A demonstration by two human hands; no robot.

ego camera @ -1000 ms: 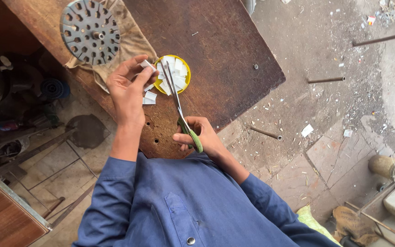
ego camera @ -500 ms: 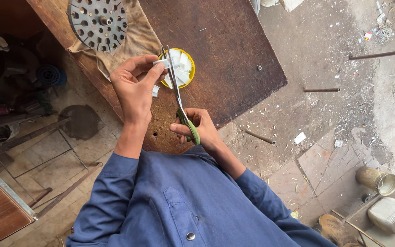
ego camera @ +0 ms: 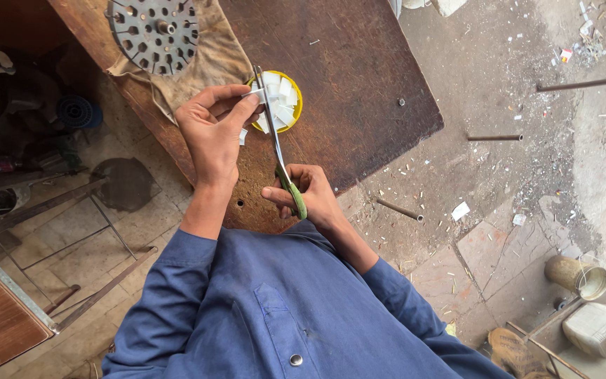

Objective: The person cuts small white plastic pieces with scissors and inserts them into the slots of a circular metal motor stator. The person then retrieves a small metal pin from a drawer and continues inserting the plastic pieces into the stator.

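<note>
Right hand [ego camera: 308,193] wrapped tight around the green handles of the scissors [ego camera: 277,144], blades pointing away over the brown table [ego camera: 359,84]. Left hand [ego camera: 213,130] pinches a small white piece [ego camera: 252,92] right at the blade tips, just above the yellow dish [ego camera: 294,105] full of white cuttings [ego camera: 282,105], with the perforated metal disc [ego camera: 153,31] sitting on a cloth [ego camera: 212,56] nearby

The round metal disc with holes [ego camera: 154,31] at 11 o'clock is cut off by the top edge. The left hand [ego camera: 213,133] hides most of the small white piece it pinches. The bench [ego camera: 359,91] runs past the top edge too.
</note>
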